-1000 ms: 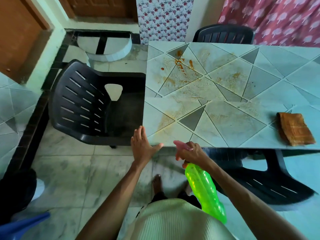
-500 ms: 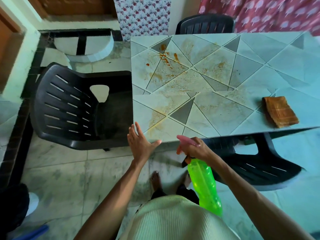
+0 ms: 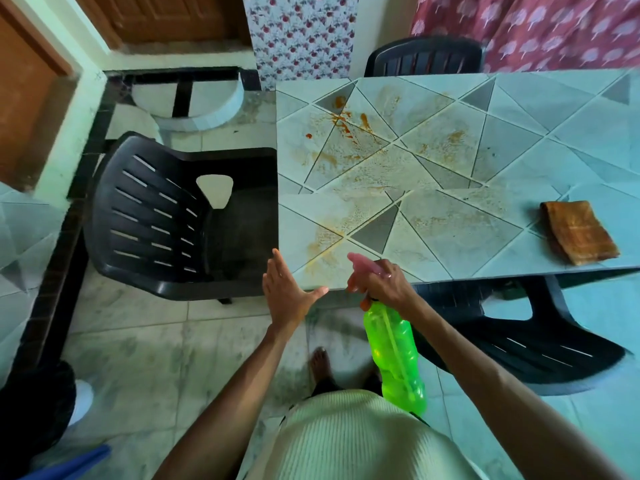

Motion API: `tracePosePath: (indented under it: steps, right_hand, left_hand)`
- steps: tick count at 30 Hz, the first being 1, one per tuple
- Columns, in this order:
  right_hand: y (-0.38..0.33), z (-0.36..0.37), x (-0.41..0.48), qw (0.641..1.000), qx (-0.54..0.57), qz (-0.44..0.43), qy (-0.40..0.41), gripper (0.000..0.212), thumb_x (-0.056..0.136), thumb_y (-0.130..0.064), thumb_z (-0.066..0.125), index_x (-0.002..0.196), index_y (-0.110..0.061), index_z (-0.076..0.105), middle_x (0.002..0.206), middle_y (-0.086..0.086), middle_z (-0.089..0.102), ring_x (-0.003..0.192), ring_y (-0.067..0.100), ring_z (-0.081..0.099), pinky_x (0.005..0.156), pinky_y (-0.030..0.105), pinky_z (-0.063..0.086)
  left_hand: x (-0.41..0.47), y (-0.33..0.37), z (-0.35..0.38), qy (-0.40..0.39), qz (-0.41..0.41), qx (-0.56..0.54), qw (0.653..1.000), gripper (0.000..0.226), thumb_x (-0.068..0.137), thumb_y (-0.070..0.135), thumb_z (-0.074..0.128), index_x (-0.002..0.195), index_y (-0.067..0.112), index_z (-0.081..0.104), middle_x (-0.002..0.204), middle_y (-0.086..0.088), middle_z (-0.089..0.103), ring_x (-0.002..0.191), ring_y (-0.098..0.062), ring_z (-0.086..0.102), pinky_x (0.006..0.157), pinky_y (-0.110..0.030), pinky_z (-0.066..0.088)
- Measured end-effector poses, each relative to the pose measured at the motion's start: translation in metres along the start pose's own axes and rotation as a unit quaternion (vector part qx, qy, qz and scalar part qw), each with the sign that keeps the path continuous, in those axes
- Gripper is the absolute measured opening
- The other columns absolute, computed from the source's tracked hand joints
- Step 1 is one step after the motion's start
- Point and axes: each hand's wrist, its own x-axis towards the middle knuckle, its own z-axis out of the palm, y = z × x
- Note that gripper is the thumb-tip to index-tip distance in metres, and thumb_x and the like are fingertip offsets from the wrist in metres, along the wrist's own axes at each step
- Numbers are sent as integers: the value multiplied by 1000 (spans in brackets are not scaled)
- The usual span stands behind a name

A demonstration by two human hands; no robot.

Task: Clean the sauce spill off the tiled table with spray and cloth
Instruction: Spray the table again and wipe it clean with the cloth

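The tiled table carries orange-brown sauce smears across its left half, wet with fine droplets. My right hand grips the pink trigger head of a green spray bottle at the table's near edge, nozzle pointing over the tiles. My left hand lies flat with straight fingers on the near left corner of the table. A folded brown cloth lies on the table to the right, apart from both hands.
A black plastic chair stands against the table's left side. Another black chair is tucked under the near edge on the right, and a third chair stands at the far side. My bare foot is on the floor tiles.
The view shifted slightly; both hands stay at the table's near edge, the right one still holding the spray bottle, the left still flat on the corner.
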Motion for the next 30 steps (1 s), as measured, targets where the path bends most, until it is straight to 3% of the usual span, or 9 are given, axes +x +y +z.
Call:
tracePosePath:
  steps: [4,7,13,16,18,20,22,25,30]
  right_hand:
    - [-14,-3,7,998,46,30,34,26,77,-9,58,95,0,74,93,10,74,50,20,66,48,21,50]
    - [-12,-8,10,999,9,14,49,27,74,-23,57,81,-8,78,88,1,69,52,24,68,56,28,53]
    - [-8,-19,3,997,5,42,72,26,69,-26,57,85,-17,75,88,11,70,62,30,70,63,31,55]
    - [10,-31,-9,994,-5,99,48,23,81,-21,64,98,-36,64,88,3,69,75,22,69,73,39,59]
    - [19,-35,-19,993,-16,114,37,27,85,-15,64,95,-40,66,72,-10,71,63,9,67,65,33,58]
    - [25,-37,-28,993,-63,102,22,19,88,-15,61,85,-27,76,58,-19,67,53,12,66,60,26,53]
    - [26,-39,-37,993,-69,94,23,25,88,-14,57,74,-15,77,51,-19,64,48,16,63,57,22,50]
    - [31,-46,-49,991,-21,113,68,22,73,-13,53,63,-23,70,47,-6,63,45,17,61,48,18,45]
    - [55,-74,-62,977,38,161,135,23,82,-9,66,94,-28,69,77,6,67,59,18,66,56,31,57]
  left_hand:
    - [2,2,-3,-11,7,14,1000,146,51,69,81,155,7,0,160,-18,19,147,-33,19,120,-49,19]
    - [7,4,-6,-23,20,41,999,142,52,69,80,155,5,7,159,-18,18,148,-34,16,119,-50,18]
    - [19,9,-7,-63,84,96,990,130,59,68,76,155,9,12,163,-13,5,151,-32,-1,121,-52,5]
    - [26,18,-4,-76,132,110,982,126,57,84,56,154,12,21,163,-11,8,151,-32,-3,119,-51,1]
    - [29,29,-1,-95,171,125,973,125,57,86,53,154,13,24,164,-8,9,151,-32,-4,119,-51,1]
    - [30,39,5,-106,198,144,964,118,61,74,69,153,16,25,164,-6,10,151,-31,-3,120,-51,1]
    - [30,47,8,-103,211,156,959,115,61,66,77,152,17,27,163,-6,13,151,-31,0,121,-51,3]
    - [29,55,15,-116,227,164,953,113,61,62,80,152,18,29,162,-8,16,151,-33,2,120,-50,3]
    - [29,68,27,-138,246,188,941,113,65,64,78,153,15,26,163,-7,13,151,-31,0,121,-51,6]
